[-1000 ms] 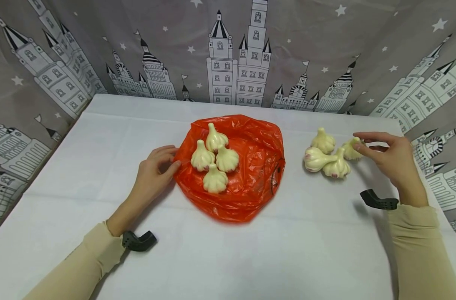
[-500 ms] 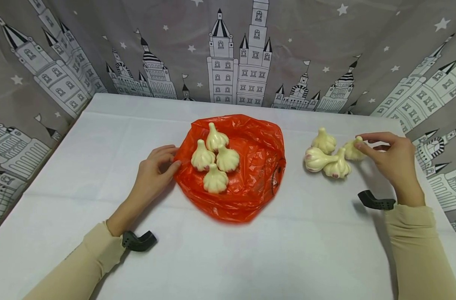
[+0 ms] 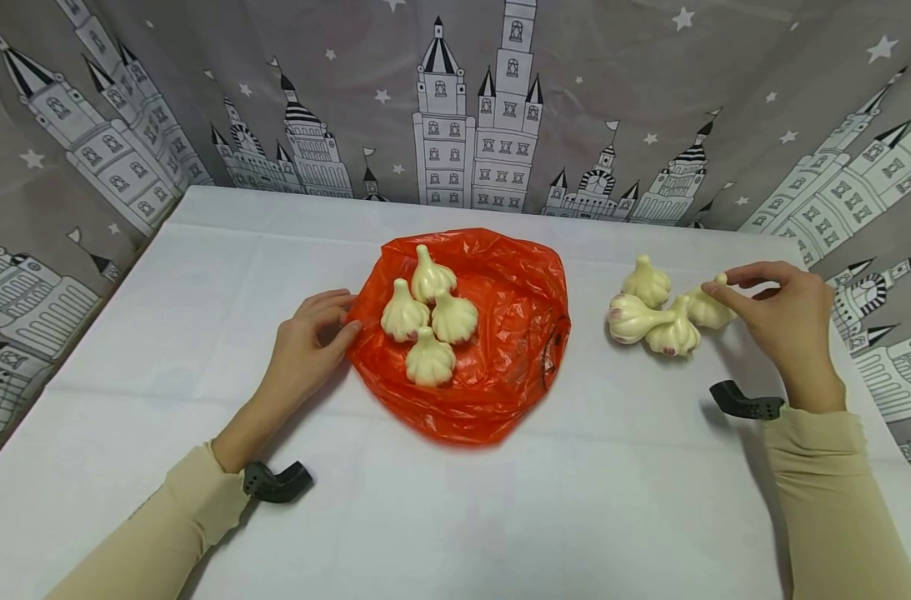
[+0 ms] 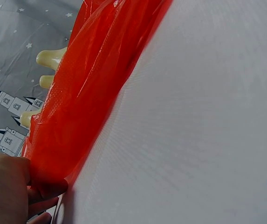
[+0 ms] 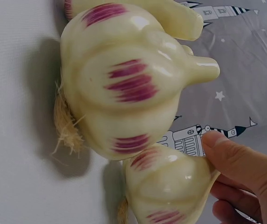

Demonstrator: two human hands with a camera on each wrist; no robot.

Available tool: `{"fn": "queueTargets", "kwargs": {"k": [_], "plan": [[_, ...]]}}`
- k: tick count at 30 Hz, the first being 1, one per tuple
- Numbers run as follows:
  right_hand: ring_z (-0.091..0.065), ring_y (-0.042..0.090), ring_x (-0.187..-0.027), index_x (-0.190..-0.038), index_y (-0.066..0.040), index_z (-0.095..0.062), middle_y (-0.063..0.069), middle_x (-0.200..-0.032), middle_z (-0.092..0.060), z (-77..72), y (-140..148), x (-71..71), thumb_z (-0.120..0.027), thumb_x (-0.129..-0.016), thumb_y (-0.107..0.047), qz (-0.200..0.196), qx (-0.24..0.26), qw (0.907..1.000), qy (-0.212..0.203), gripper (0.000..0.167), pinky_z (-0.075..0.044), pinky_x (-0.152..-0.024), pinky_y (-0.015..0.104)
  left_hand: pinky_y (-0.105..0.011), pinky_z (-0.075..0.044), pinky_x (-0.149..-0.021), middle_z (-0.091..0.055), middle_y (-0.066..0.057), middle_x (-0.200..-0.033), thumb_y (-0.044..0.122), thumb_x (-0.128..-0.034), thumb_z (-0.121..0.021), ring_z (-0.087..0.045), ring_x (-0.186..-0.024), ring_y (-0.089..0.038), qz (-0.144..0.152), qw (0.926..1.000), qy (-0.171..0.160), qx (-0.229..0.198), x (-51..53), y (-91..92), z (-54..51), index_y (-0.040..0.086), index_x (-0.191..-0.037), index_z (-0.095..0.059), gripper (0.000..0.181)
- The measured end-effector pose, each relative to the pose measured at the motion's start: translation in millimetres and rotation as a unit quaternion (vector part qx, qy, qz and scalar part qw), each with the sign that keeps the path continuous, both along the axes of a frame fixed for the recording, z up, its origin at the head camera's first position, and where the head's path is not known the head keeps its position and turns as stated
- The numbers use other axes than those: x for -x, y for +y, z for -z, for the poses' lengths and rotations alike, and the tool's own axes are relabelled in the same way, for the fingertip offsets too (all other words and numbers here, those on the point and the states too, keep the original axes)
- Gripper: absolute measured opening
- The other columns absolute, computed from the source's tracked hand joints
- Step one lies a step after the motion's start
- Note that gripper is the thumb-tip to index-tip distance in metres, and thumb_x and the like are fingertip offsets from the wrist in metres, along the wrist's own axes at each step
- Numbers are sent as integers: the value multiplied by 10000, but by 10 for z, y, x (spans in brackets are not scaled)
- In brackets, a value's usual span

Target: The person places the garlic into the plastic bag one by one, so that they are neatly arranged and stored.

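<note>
Near the far right corner of the white-cloth-covered worktop [image 3: 500,517], the right hand [image 3: 793,325] is pinching the slim neck of a glossy, pale cream, purple-streaked garlic bulb [image 5: 166,186] between thumb and fingers; whether the bulb's base is touching the cloth, the views are not showing clearly. Just beside it, 3 similar bulbs are sitting close together: the rear bulb [image 3: 646,283] is standing nearer the worktop's far edge, the left bulb [image 3: 631,320] is lying on its side with its neck pointing right, and the front bulb [image 3: 673,333] is standing neck up. Well apart from this group, toward the worktop's left edge, the left hand [image 3: 305,350] is pinching the rim of a crinkled, red plastic bag [image 3: 503,358], which is lying spread open. Inside the bag's left half, 4 pale cream bulbs [image 3: 431,362] are standing clustered, necks up. Beyond the worktop's far edge, a grey fabric backdrop [image 3: 267,33] is showing white castles and stars.
</note>
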State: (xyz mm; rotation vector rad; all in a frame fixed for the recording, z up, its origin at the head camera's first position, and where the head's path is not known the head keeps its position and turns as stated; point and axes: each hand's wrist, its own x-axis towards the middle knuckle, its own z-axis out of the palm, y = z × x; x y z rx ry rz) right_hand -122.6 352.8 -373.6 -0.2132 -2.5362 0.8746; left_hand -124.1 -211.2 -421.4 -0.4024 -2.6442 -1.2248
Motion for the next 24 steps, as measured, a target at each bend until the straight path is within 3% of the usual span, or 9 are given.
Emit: {"fn": "queueTargets", "kwargs": {"k": [6,15,24], "plan": [[-528,-154,-559,-1023,-81,-831,-445,-754,-588,30,16,11,-918,-821,-293,-224,33,9997,-98,305,-397,-562,77,-623,-400,-1178,-697,-223,-1340,73,-984,-678,-551,-1383,-373,2,10000,-29,-3,-4,4,-6,0,-881,-733,138],[-553,-129,-658,-1067,-51,-826,-416,-790,-597,33,6,7,-883,-860,-264,-471,159,9988,-44,303,-421,-631,46,-619,-398,-1181,-700,-218,-1340,72,-983,-680,-550,-1387,-369,-23,10000,-48,7,-1,2,-2,-2,-884,-736,135],[-527,-153,-651,-1043,-49,-827,-454,-772,-567,11,2,-3,-887,-855,-269,-356,14,9994,-49,295,-402,-605,69,-613,-401,-1184,-698,-210,-1345,81,-986,-682,-549,-1387,-359,-23,10000,-85,7,-6,2,-2,6,-888,-736,134]]}}
